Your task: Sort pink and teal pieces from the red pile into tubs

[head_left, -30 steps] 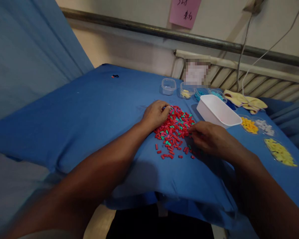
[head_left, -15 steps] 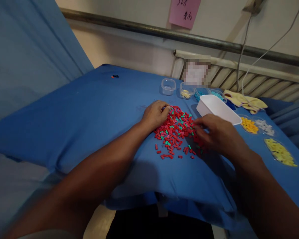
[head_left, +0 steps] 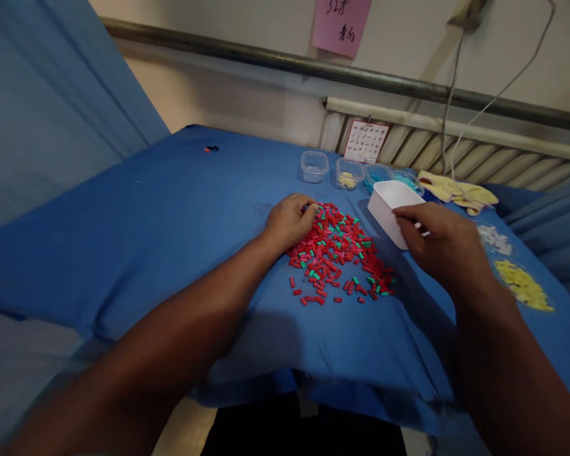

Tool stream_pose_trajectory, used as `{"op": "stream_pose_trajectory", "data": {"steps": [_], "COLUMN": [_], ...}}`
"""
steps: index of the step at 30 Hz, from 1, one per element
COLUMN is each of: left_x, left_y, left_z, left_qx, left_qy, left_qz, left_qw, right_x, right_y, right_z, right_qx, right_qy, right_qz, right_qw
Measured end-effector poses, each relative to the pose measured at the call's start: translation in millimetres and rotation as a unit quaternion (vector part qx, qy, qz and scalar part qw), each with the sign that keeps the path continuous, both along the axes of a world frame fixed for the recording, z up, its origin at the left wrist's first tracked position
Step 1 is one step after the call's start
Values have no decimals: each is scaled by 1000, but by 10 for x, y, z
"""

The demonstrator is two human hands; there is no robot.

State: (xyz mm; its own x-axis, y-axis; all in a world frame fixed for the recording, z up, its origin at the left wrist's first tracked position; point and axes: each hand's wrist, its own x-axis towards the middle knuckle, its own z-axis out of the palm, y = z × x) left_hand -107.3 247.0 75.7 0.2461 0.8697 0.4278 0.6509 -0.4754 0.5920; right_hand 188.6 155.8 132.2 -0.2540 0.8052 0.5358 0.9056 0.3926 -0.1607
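Note:
A heap of small red and teal pieces (head_left: 337, 253) lies on a blue cloth (head_left: 171, 215) spread over the table. My left hand (head_left: 289, 221) rests at the heap's left edge, fingers curled down into the pieces. My right hand (head_left: 441, 244) is raised just over the near rim of a white rectangular tray (head_left: 384, 199), right of the heap. Its fingers are bent together, and whatever they may hold is hidden.
Behind the heap stand small clear tubs: one empty (head_left: 314, 166), one with pale yellow bits (head_left: 348, 173), one with blue bits (head_left: 377, 174). White pieces (head_left: 494, 237) and yellow pieces (head_left: 522, 285) lie at right. A yellow cloth (head_left: 451, 189) and a radiator are behind, a blue curtain (head_left: 52, 114) at left.
My right hand has left the heap's right side and risen rightward to the white tray's rim. The left hand has stayed in place. The view has shifted slightly.

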Motion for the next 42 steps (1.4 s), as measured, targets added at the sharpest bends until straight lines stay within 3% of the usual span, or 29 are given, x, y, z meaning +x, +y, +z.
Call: {"op": "stream_pose_trajectory", "data": {"steps": [5,10,19,28,34,42], "left_x": [15,11,10,13,14,21], "left_y": [14,6,3,-3,-17,-12], "left_z": [-7,9,13,-3,-6,-10], "left_qx": [4,-4,-1,0,-5,0], "left_qy": [-3,4,12,11,3,2], "left_qz": [2,7,-2,1,4,5], "left_qw": [1000,1000,1000,1000,1000,1000], "right_x": [-322,-326,-195,-189,-259,-296], "right_y": [51,140,94,50,26,84], "right_z": [-215,-316,-251,-192,-211,-213], "right_qx": [-160,-214,-243,-258,-242,-272], "right_qy": [-55,-85,-88,-154,-137,-134], "right_qz": [119,132,92,119,111,117], "right_qw": [978,964,962,946,954,946]}}
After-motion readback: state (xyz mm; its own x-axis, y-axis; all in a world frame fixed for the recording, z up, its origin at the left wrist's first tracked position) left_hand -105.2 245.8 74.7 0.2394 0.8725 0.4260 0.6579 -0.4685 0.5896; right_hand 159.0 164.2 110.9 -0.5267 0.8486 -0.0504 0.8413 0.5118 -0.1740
